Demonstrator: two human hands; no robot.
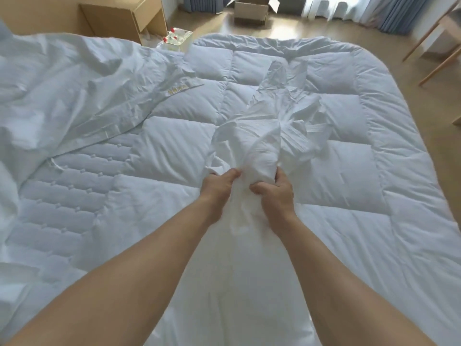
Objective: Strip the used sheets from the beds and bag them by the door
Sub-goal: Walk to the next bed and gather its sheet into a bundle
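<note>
Gathering a white sheet (262,136) off the quilted duvet (349,171).
Left hand (219,186) and right hand (274,191) clench the bunched near end; soft, light, floppy cloth, best held gathered.

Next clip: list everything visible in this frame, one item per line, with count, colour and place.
bunched sheet: one, white, mid-bed, gathered in both hands
quilted duvet: one, white, spread over the bed's middle and right
loose cover: one, white with gold stitching, crumpled on the bed's left
quilted pad: one, white, exposed at near left
cabinet: one, light wood, far left
bottle pack: one, clear with red caps, beside the cabinet
cardboard box: one, brown, open, on the floor by the window
curtains: two panels, blue, far wall
furniture legs: light wood, far right; type unclear
left hand: grips the sheet
right hand: grips the sheet
</note>
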